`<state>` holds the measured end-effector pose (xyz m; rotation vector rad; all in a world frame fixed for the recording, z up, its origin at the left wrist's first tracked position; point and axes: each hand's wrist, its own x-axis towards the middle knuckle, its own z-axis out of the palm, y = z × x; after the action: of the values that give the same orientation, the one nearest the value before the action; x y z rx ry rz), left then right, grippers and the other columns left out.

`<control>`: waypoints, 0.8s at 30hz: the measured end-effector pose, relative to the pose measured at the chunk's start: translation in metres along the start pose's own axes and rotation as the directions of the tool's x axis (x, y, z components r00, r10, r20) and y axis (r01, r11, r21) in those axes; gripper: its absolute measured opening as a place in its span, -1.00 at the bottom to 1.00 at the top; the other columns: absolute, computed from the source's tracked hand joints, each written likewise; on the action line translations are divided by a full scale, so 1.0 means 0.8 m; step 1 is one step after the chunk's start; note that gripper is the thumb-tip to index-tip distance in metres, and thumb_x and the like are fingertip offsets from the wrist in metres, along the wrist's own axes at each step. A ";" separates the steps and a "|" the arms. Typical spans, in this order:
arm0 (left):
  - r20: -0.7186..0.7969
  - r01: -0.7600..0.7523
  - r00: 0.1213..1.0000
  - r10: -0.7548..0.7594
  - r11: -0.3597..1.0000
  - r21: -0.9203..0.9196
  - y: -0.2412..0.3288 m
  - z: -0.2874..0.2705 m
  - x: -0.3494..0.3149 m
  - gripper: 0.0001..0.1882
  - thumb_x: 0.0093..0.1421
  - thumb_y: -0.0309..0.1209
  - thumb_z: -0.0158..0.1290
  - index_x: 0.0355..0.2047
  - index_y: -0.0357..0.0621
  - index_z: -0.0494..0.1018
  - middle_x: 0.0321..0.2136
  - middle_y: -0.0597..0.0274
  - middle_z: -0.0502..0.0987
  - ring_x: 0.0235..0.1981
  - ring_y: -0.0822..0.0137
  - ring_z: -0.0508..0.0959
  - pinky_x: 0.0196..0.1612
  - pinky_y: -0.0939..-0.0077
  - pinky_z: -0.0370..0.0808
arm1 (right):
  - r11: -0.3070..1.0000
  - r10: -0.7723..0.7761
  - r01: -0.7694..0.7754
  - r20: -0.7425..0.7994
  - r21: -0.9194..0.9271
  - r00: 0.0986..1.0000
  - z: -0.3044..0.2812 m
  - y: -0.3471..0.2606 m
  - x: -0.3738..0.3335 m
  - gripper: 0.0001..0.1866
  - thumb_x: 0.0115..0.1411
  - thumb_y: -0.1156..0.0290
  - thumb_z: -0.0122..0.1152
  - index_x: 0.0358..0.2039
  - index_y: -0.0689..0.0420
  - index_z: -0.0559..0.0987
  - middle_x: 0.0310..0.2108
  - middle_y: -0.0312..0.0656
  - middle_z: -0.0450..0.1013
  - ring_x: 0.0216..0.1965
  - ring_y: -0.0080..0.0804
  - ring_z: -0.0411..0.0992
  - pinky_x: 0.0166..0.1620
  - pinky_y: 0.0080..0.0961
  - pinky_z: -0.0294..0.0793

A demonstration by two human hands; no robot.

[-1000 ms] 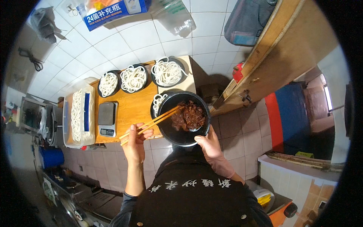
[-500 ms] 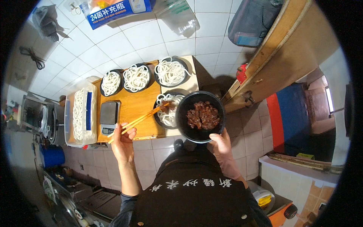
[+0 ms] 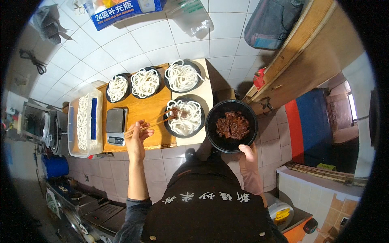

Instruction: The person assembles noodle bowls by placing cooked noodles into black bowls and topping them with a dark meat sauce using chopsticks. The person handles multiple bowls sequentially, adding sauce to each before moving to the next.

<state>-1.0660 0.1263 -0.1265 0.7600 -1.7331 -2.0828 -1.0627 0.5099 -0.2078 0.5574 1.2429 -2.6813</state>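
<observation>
My left hand is closed around a pair of wooden chopsticks, pointing right. Their tips reach over a dark bowl of thick white noodles, touching or just above a little dark brown meat. Another bit of brown meat lies on those noodles. At the right, my right hand grips the lower rim of a deep black bowl, thumb on top and fingers hidden beneath. Dark, glossy meat pieces fill its bottom. This bowl is held apart from the noodle bowl.
Three more bowls of white noodles stand along the wooden board's back edge. A digital scale sits left of centre, beside a clear plastic box of noodles. A wooden door stands at the right.
My right hand has carried the black bowl rightward, away from the noodle bowl. My left hand has shifted slightly right, and more brown meat shows on the noodles by the chopstick tips.
</observation>
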 end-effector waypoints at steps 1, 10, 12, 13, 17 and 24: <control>0.010 -0.013 1.000 0.013 0.999 0.037 0.003 0.003 0.003 -0.62 0.35 -0.27 0.00 -0.12 -0.46 0.45 -0.34 -0.03 0.57 -0.47 0.31 0.63 -0.39 0.53 0.60 | 1.000 0.001 -0.001 -0.006 0.018 1.000 0.001 0.001 -0.001 -0.53 0.12 0.67 0.18 0.07 0.16 0.39 -0.31 -0.18 0.53 -0.30 -0.40 0.53 -0.23 -0.47 0.58; 0.154 -0.222 0.973 0.172 0.881 0.417 0.050 0.022 -0.012 -0.66 0.36 -0.28 0.01 -0.22 -0.42 0.53 -0.58 0.16 0.51 -0.64 0.39 0.56 -0.58 0.57 0.48 | 0.995 0.095 -0.096 -0.040 -0.030 0.995 0.027 -0.010 -0.012 -0.51 0.12 0.68 0.16 0.08 0.13 0.38 -0.30 -0.21 0.52 -0.28 -0.40 0.51 -0.23 -0.47 0.54; 0.200 -0.309 0.949 0.244 0.845 0.435 0.060 0.031 -0.019 -0.67 0.37 -0.30 -0.01 -0.24 -0.42 0.53 -0.61 0.19 0.49 -0.65 0.41 0.55 -0.59 0.58 0.47 | 0.998 0.066 -0.066 -0.013 -0.021 0.998 0.027 -0.007 -0.012 -0.51 0.13 0.67 0.16 0.09 0.14 0.37 -0.29 -0.21 0.51 -0.25 -0.42 0.50 -0.19 -0.47 0.53; 0.219 -0.340 0.938 0.271 0.848 0.407 0.068 0.036 -0.024 -0.69 0.36 -0.33 0.00 -0.24 -0.42 0.52 -0.60 0.18 0.49 -0.65 0.41 0.55 -0.58 0.59 0.47 | 0.999 0.051 -0.051 0.000 -0.016 0.999 0.028 -0.005 -0.013 -0.51 0.13 0.67 0.16 0.09 0.14 0.37 -0.28 -0.21 0.51 -0.24 -0.43 0.50 -0.17 -0.47 0.52; 0.280 -0.391 0.909 0.308 0.861 0.325 0.080 0.055 -0.016 -0.73 0.35 -0.37 0.01 -0.30 -0.41 0.52 -0.59 0.20 0.50 -0.63 0.43 0.57 -0.58 0.62 0.49 | 0.996 0.090 -0.090 0.017 -0.010 0.996 0.043 -0.010 -0.020 -0.54 0.14 0.63 0.16 0.08 0.15 0.37 -0.27 -0.25 0.49 -0.22 -0.46 0.48 -0.13 -0.49 0.50; 0.322 -0.379 0.905 0.277 0.868 0.321 0.090 0.078 -0.002 -0.70 0.34 -0.33 0.03 -0.30 -0.42 0.49 -0.56 0.14 0.53 -0.63 0.40 0.58 -0.59 0.59 0.51 | 0.995 0.074 -0.070 0.051 -0.070 0.996 0.032 -0.010 -0.019 -0.58 0.15 0.61 0.14 0.05 0.16 0.38 -0.27 -0.27 0.47 -0.21 -0.48 0.48 -0.10 -0.50 0.50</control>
<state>-1.1074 0.1624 -0.0487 0.2424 -2.2678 -1.6971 -1.0580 0.4949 -0.1809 0.5078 1.2692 -2.5675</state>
